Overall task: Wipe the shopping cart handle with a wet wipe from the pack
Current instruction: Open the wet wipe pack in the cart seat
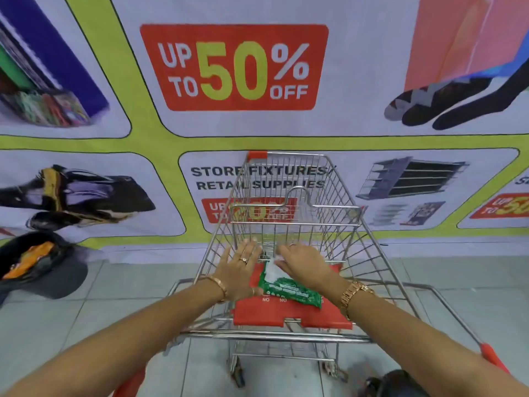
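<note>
Pack: the green wet wipe pack (289, 290) lay on the red child-seat flap (289, 316) of the shopping cart (289, 224), its flap end pointing away from the person and a white wipe (273, 272) showing at the opening.
Left hand: the left hand (240, 267) was spread flat, fingers apart, its heel seemingly pressing the near left edge of the pack; it gripped nothing.
Right hand: the right hand (303, 263) lay over the far end of the pack with its fingertips at the white wipe; whether they had pinched it could not be told, since the hand's own back hid them.
Handle: the cart handle showed only as red end pieces at the bottom corners (492, 356), close to the person and untouched by any wipe.
Risk, pack: the pack sat loose on a smooth tilted flap, so a pull on the wipe could likely drag or flip it if the left hand eased off.
Risk, drop: a shifted pack might slide off the flap into the wire basket or through to the tiled floor (128, 282).
Risk, wipe: a hard tug could probably bring several wipes out together, or tear the one held.
Surroundings: a printed sale banner (234, 67) hung behind the cart, and a dark bag (43, 267) lay on the floor to the left.
</note>
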A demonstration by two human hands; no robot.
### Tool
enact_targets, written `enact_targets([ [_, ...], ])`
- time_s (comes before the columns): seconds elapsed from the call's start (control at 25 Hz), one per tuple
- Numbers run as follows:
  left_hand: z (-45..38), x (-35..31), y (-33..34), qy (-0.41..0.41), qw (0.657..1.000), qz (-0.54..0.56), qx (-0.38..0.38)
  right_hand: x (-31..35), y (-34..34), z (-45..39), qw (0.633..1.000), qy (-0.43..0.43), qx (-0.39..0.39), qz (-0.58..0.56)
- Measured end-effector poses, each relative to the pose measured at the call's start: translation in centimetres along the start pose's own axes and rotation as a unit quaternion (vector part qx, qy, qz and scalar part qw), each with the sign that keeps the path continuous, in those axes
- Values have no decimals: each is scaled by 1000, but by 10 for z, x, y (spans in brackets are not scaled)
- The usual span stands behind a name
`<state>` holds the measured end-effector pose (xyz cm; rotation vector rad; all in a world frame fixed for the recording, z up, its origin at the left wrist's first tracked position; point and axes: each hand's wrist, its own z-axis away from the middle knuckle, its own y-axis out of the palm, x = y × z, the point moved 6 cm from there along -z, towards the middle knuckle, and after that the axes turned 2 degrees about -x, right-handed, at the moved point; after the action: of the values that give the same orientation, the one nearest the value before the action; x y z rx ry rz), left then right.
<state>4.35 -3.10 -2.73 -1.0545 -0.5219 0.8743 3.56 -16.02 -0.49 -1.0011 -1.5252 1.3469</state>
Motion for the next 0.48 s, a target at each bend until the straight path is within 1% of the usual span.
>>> enact_targets([
  [0.08,-10,0,14,11,997,-3,79,2,23,-4,995,-8,104,-9],
  [0.16,-14,-1,25,14,989,4,146,-1,30,-7,988,2,152,12],
  [0.24,-18,-6,35,28,982,-2,189,-4,43,-9,981,28,193,13],
  [0.28,-19,-7,39,32,979,-6,202,-4,49,-11,978,37,206,9],
  [0.48,-21,-8,52,24,969,-9,244,4,66,-14,975,63,211,-13],
])
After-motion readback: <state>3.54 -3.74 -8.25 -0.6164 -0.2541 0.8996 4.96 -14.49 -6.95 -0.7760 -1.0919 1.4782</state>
